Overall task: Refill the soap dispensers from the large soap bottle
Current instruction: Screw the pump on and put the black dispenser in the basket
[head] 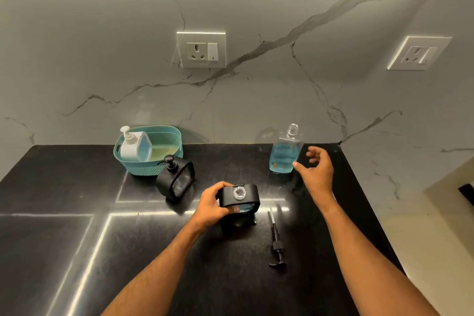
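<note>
A black soap dispenser (239, 196) with its pump removed stands at the counter's middle, its clear neck open on top and blue soap showing at its front. My left hand (211, 205) grips its left side. The black pump (276, 241) lies on the counter to its right. A clear large soap bottle (284, 152) with blue liquid and no cap stands at the back right. My right hand (316, 169) hovers just right of the bottle, fingers spread, thumb close to its side. A second black dispenser (177, 178) with pump on stands left of centre.
A teal basket (143, 167) at the back left holds a white pump dispenser (133, 147). The black counter (128, 251) ends in an edge on the right. Two wall sockets (201, 50) sit on the marble backsplash.
</note>
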### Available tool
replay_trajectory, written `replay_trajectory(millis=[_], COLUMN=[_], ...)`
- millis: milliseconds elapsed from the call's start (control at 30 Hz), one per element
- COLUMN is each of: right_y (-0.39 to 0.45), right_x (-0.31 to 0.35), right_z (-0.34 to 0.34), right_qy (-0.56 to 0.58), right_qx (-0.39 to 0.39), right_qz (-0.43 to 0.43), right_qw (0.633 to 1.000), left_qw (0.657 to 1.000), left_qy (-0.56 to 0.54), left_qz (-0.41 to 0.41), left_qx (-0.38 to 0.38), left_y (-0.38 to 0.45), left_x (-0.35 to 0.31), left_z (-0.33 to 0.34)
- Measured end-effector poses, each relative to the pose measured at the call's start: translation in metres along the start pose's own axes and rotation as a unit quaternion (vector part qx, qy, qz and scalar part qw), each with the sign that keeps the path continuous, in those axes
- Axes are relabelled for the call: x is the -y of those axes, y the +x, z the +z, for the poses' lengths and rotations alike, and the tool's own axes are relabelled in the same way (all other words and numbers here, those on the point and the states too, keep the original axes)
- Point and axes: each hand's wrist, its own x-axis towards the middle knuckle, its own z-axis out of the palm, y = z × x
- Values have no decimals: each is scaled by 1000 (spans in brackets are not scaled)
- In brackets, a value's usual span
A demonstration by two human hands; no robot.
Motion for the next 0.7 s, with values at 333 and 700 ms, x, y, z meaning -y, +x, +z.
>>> replay_trajectory(millis=[333, 700], right_y=[-115, -176], right_x=[-11, -7], right_z=[-2, 2], right_qy=[-204, -375], right_qx=[157, 217], right_qz=[45, 67], right_qw=[965, 899], left_qw=[1000, 999], left_qy=[-6, -8], left_qz=[6, 3], left_qx=[4, 35], left_y=[-30, -51], left_x=[-2, 0], left_z=[10, 16])
